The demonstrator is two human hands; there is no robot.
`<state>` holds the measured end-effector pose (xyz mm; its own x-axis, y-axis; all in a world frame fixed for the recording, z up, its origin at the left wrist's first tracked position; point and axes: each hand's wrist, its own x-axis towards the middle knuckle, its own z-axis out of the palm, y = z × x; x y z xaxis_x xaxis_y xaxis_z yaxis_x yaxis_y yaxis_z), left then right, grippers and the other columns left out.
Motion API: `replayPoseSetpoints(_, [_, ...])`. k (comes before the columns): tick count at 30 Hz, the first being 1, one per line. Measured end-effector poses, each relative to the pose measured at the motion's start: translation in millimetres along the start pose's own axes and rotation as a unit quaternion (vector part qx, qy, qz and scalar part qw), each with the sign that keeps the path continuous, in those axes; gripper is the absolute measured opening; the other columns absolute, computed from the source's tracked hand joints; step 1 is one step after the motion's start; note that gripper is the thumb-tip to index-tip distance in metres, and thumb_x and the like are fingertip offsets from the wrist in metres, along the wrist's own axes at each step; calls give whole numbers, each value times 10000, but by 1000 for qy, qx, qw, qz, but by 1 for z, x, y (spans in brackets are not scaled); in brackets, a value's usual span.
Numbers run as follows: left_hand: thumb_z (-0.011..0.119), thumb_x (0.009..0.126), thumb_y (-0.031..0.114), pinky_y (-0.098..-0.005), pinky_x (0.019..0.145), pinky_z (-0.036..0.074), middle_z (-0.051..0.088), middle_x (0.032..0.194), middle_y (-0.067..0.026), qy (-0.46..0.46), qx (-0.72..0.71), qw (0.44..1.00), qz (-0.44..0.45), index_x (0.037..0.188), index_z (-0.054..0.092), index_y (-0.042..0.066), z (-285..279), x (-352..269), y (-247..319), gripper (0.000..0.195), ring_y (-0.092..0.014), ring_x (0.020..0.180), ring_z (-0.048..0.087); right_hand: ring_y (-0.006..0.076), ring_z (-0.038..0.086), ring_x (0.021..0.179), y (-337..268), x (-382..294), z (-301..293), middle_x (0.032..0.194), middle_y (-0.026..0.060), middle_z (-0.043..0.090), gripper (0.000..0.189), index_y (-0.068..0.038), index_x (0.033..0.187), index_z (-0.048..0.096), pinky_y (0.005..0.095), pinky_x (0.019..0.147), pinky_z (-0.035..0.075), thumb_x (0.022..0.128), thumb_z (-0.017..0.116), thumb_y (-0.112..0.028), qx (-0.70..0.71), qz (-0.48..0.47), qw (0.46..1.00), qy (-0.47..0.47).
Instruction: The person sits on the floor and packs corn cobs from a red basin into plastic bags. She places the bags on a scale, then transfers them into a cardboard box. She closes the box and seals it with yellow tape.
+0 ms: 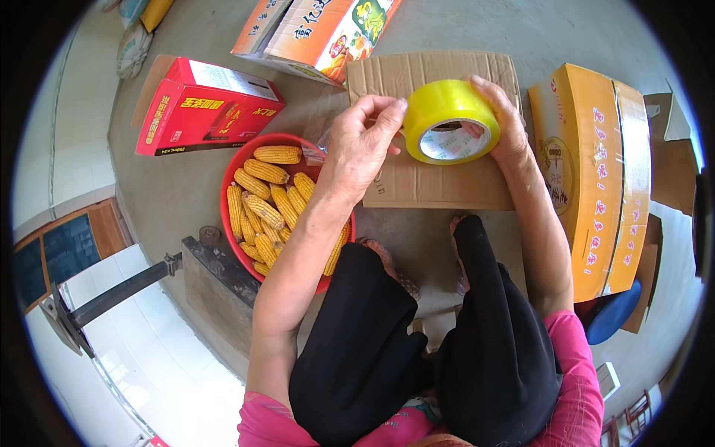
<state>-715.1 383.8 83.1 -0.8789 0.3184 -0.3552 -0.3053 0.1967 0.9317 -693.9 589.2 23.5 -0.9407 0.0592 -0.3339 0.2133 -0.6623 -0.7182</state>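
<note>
A large roll of yellow packing tape [444, 106] is held up above a brown cardboard box [441, 187]. My right hand [500, 120] grips it from the right, with some fingers inside the core. My left hand [366, 139] is at the roll's left edge, thumb and index finger together beside the tape; whether they pinch a tape end cannot be told. Left of the box stands a round red plastic basket [228, 167] of husked yellow corn cobs [262, 209], partly hidden by my left forearm.
A red carton [212, 112] and an orange-and-white carton [313, 33] lie beyond the basket. An orange-yellow carton [592, 184] stands at the right, near a blue round object [614, 315]. A bench-like piece [218, 290] with a metal bar [128, 290] is at the left.
</note>
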Motion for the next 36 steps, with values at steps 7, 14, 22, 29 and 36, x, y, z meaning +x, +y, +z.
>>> replayPoseSetpoints(7, [648, 937, 217, -218, 611, 503, 624, 894, -20, -2, -38, 998, -42, 1022, 615, 42, -2, 0, 5, 196, -82, 732, 589, 150, 649, 805, 4, 3, -19, 895, 79, 679, 332, -21, 1039, 647, 276, 757, 523, 902, 629, -323, -29, 2, 999, -37])
replayPoseSetpoints(14, [602, 947, 116, -224, 618, 495, 607, 855, -16, -15, -148, 987, -55, 1009, 581, 68, -5, 0, 1, 81, -92, 718, 590, 142, 636, 800, 7, 9, -28, 890, 73, 677, 341, -26, 1005, 647, 272, 743, 505, 896, 622, -348, -27, 2, 994, -110])
replayPoseSetpoints(22, [565, 950, 89, -242, 647, 473, 583, 842, -20, -50, -227, 971, -49, 1036, 556, 71, -16, 2, -2, 88, -99, 740, 561, 98, 605, 682, 2, 0, -9, 745, 17, 632, 257, -80, 808, 631, 234, 652, 485, 888, 638, -324, -21, -18, 998, -52])
replayPoseSetpoints(29, [527, 971, 91, -251, 653, 467, 573, 854, -22, -60, -223, 972, -54, 1109, 543, 64, -20, -3, -7, 141, -103, 752, 558, 106, 621, 709, 4, 6, -20, 777, 33, 654, 265, -66, 849, 650, 234, 667, 495, 891, 632, -327, -6, -7, 995, -98])
replayPoseSetpoints(36, [554, 799, -17, -260, 786, 476, 523, 1146, -80, -15, 180, 970, 165, 1311, 487, 96, -15, -9, -3, 529, -155, 1027, 530, 123, 636, 712, 5, 0, -9, 799, 49, 675, 287, -43, 909, 663, 252, 679, 515, 895, 627, -327, 18, -3, 1000, -11])
